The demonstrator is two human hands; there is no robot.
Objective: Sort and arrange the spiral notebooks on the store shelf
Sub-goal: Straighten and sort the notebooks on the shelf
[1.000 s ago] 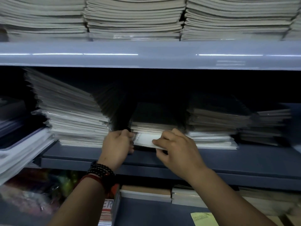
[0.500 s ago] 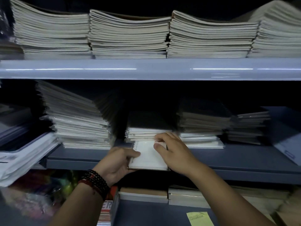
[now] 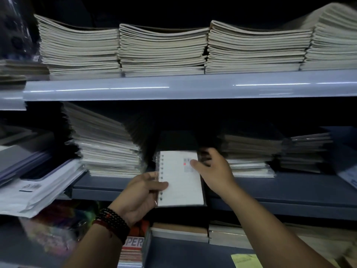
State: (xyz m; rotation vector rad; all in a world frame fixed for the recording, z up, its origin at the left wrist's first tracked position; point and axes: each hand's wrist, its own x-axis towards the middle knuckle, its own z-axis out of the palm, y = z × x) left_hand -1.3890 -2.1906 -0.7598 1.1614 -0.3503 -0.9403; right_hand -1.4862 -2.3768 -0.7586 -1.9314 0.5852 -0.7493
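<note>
Two hands work a dim store shelf [image 3: 289,192]: the left hand [image 3: 139,194] pinches a small white spiral-bound notebook [image 3: 179,182] by its coil edge, held upright before the middle shelf; the right hand [image 3: 214,169], fingers spread, touches its corner. Leaning plastic-wrapped notebook stacks [image 3: 104,144] suggest much sorting remains.

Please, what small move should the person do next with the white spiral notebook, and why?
Probably lay the notebook back flat on the short middle stack. The left hand holds it upright by the spiral edge, pulled out in front of the shelf, and the right hand touches only its upper right corner.
</note>
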